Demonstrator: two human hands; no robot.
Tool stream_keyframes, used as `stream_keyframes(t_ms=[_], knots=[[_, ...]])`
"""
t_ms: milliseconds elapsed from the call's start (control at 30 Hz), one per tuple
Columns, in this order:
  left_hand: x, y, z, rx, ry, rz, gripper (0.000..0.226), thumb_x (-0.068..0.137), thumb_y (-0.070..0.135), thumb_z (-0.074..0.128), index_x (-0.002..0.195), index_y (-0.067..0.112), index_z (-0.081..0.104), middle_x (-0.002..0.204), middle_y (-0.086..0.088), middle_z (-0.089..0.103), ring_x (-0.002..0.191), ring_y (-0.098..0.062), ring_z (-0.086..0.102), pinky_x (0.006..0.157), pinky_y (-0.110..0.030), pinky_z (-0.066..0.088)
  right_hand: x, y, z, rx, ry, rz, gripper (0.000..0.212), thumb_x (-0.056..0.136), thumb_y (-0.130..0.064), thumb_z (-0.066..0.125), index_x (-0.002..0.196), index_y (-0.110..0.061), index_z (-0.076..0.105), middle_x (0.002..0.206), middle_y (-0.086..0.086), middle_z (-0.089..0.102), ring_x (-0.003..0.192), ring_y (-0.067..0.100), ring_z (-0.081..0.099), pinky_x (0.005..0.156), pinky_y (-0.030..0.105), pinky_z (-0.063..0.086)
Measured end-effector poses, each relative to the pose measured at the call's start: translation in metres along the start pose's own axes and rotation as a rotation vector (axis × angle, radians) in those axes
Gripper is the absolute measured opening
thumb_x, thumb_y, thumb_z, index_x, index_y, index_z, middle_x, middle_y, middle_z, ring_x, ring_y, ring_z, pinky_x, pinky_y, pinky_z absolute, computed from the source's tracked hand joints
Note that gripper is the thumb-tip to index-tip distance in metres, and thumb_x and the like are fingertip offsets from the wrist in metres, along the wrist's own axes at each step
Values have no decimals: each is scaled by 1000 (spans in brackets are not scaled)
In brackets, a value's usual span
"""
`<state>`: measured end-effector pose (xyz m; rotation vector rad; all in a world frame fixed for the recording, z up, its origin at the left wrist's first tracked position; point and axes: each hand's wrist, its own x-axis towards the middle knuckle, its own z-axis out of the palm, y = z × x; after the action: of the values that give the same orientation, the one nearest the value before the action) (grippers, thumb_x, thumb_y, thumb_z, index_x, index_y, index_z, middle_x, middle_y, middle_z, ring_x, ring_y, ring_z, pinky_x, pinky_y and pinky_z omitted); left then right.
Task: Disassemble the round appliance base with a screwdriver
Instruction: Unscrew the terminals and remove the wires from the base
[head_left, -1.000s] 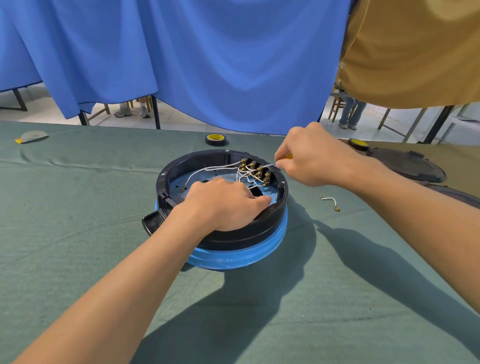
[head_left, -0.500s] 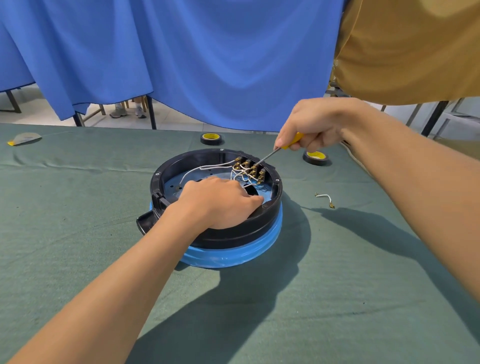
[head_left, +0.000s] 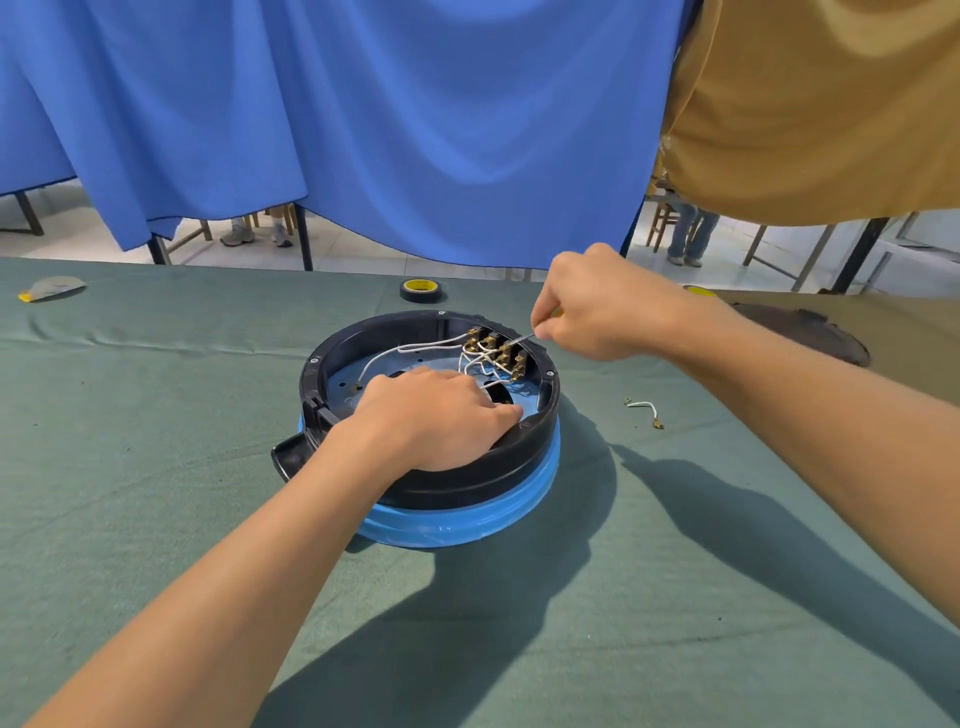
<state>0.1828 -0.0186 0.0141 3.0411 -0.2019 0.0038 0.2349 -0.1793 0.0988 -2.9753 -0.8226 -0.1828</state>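
Observation:
The round appliance base (head_left: 467, 483), black above and blue below, lies open on the green cloth in the middle of the view. Inside it, white wires (head_left: 415, 347) run to a row of brass terminals (head_left: 498, 349) at the far right of the rim. My left hand (head_left: 431, 415) rests over the near rim and grips it, fingers curled inside. My right hand (head_left: 597, 312) is closed around a screwdriver (head_left: 522, 339), most of it hidden in the fist. Its thin metal tip touches the brass terminals.
A short loose white wire (head_left: 644, 408) lies on the cloth right of the base. A roll of black tape (head_left: 421, 289) sits behind the base, a dark round cover (head_left: 810, 332) at the right. Blue and tan curtains hang beyond the table's far edge.
My right hand has dropped from a raised position back down beside the terminals, bringing the screwdriver to a flatter angle. The left hand has kept its hold on the rim.

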Motion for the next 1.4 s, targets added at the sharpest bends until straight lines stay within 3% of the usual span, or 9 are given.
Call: stream_keyframes(t_ms=[200,333,467,667,800,900,1033,1267,1400], knots=[[-1,0,-1,3,-8,11,61,89,70,18,74,26,58,126,7,57,121,-26,48,77,-45,31,18,8,-12,89,-75,81,24,81,-14,59,97,0,70,86,18,71,73,32,64,58,43,55],[-2,0,-2,0,-4,31,60,90,69,19,67,25,52,120,6,59,114,-26,49,78,-44,32,34,42,-20,717,-387,376,16,90,-9,61,96,3,69,60,8,49,39,11,22,39,19,20],[-2,0,-2,-11,1,30,60,90,68,20,67,24,53,104,9,54,109,-25,50,76,-43,31,31,58,-8,1026,-473,528,15,94,-10,54,96,-1,67,59,6,47,35,6,16,35,15,16],[-1,-1,-1,0,5,29,62,88,71,18,70,25,56,122,4,60,117,-28,50,76,-44,32,7,42,8,615,-64,222,12,87,-12,66,91,-8,77,58,6,60,35,13,36,36,25,29],[-2,0,-1,-4,18,14,63,89,71,20,67,24,54,122,5,60,116,-27,51,76,-44,31,-5,19,15,66,75,-30,21,88,-13,56,89,-1,73,98,16,69,89,30,62,69,35,53],[-2,1,-1,-9,26,19,61,89,71,20,66,24,52,122,4,60,115,-26,51,76,-44,31,0,14,6,53,48,-51,20,86,-11,56,88,0,73,91,8,73,89,23,66,71,33,54],[-1,1,0,-28,19,21,61,90,69,21,65,24,52,119,3,60,117,-27,50,76,-44,31,15,29,-10,345,-114,91,13,87,-14,64,87,-12,77,49,-7,56,36,9,38,40,21,32],[-6,5,-4,28,61,51,55,96,62,22,119,39,67,149,-2,35,139,-22,21,108,-51,21,22,58,3,1139,-428,534,14,94,-11,57,97,-1,66,58,4,46,33,5,16,30,14,21],[-12,13,-5,98,298,239,62,100,55,22,97,21,73,129,-3,56,123,-24,45,102,-41,31,10,55,14,1119,-283,484,13,93,-10,59,94,-1,68,58,6,47,35,7,19,32,17,22]])
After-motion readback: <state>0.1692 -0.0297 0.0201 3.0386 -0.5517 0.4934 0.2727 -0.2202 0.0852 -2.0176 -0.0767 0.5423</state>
